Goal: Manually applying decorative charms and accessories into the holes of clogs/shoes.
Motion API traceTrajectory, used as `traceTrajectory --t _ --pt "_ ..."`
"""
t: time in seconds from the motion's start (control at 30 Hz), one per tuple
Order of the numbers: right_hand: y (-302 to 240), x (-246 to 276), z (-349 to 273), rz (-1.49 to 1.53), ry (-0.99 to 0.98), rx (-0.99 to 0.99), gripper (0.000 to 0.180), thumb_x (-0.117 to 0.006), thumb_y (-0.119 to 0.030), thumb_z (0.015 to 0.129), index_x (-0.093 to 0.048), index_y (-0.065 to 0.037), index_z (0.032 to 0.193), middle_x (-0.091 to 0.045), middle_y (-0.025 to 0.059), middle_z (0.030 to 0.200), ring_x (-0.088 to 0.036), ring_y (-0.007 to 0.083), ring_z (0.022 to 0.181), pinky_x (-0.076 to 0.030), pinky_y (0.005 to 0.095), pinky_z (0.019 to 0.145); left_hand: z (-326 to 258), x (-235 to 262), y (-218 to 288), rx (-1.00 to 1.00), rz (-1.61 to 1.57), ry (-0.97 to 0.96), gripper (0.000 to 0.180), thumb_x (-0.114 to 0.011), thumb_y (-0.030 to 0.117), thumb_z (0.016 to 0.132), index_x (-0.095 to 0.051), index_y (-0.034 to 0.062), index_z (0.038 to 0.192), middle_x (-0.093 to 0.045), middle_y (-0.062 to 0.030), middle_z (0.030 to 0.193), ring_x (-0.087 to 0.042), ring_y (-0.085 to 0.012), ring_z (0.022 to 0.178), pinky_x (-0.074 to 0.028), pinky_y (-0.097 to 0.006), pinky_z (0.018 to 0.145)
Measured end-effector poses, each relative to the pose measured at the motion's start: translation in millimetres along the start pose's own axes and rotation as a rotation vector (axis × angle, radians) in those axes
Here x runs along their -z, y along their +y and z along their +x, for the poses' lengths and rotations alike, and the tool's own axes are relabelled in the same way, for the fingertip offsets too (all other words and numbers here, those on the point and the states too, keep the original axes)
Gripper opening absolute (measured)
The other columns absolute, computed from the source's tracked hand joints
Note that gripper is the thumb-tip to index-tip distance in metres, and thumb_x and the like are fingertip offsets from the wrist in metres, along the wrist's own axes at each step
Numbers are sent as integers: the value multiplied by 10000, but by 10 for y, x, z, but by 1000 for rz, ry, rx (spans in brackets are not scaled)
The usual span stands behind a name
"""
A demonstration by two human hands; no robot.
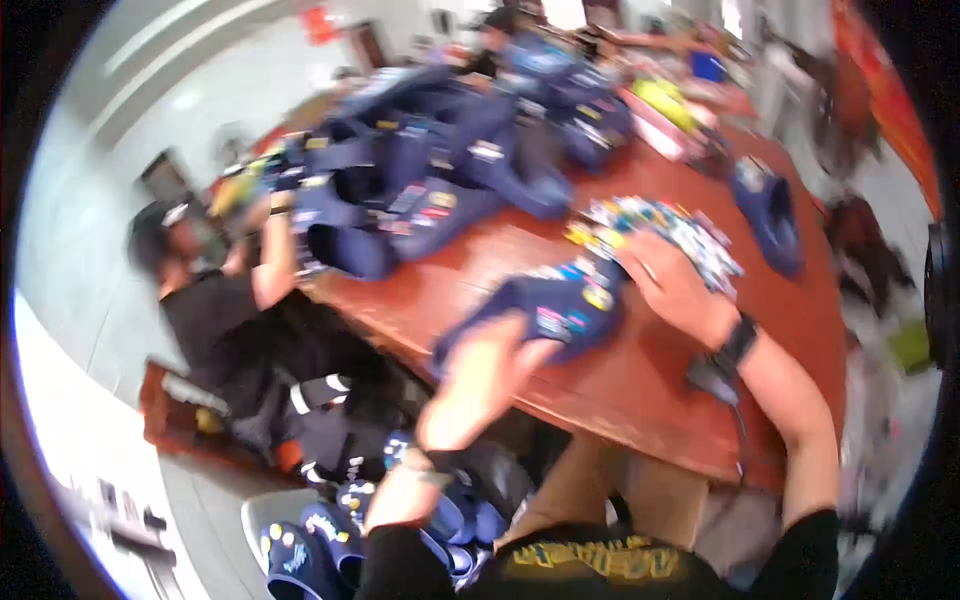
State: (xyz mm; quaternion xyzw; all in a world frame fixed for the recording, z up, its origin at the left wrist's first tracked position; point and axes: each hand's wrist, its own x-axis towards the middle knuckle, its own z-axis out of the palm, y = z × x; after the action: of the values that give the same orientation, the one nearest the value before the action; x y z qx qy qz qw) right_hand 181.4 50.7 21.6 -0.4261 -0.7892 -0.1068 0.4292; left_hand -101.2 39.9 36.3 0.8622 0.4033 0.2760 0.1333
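Note:
My left hand [490, 365] reaches into the foot opening of a navy clog [570, 315] and grips it above the near table edge. Small colourful charms sit on the clog's upper, with a round yellow one near the toe. My right hand [680, 285] is by the clog's toe, at the near side of a pile of small multicoloured charms [690, 235]. Its fingertips are blurred, so I cannot tell whether they hold a charm. A dark band circles my right wrist.
A heap of navy clogs [430, 160] covers the table's far left. A single clog [768, 215] lies at the right. A dark handheld tool with a cord [715, 380] rests near my right wrist. Another person [225, 310] sits at left. More clogs [300, 550] stand low by my left arm.

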Motion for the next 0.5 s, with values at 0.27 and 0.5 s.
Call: traceTrajectory --t 0.27,0.5 --pt "-292 -338 112 267 -242 -178 215 -503 -123 957 -632 31 1031 -667 166 981 -624 315 970 -478 386 868 10 -608 78 -119 -224 110 375 -612 387 910 -501 38 828 -575 -227 695 -593 -434 715 -450 -495 605" --pt "-41 -465 264 333 -249 -345 174 -571 -149 940 -566 20 896 -586 151 827 -569 258 772 -451 348 709 180 -590 50 -133 -208 54 412 -598 408 914 -478 25 824 -583 -222 731 -584 -433 729 -440 -496 617"
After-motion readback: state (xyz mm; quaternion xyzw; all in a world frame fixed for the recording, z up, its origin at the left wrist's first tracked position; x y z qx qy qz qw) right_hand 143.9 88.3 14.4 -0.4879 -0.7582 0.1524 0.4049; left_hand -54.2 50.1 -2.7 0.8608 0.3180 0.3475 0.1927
